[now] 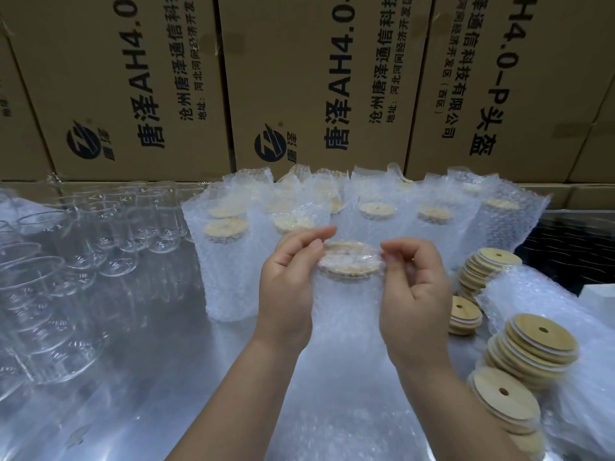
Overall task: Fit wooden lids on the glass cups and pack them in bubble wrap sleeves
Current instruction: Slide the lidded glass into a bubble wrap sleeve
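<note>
Near right: loose wooden lids (532, 347) lie in leaning stacks on the reflective desk (166, 394), beside spare bubble wrap (519, 294).

Centre: both hands hold one bubble wrap sleeve (346, 314) upright. The left hand (286, 277) has a narrow pinching grip on the sleeve's left top edge. The right hand (412, 294) pinches the right edge, fingers curled. A fitted lid (349, 262) shows through the wrap between them.

Behind: packed cups (226, 261) stand in rows.

Left: bare glass cups (109, 234) stand grouped.

Far: printed cardboard boxes (149, 78) are stacked.
</note>
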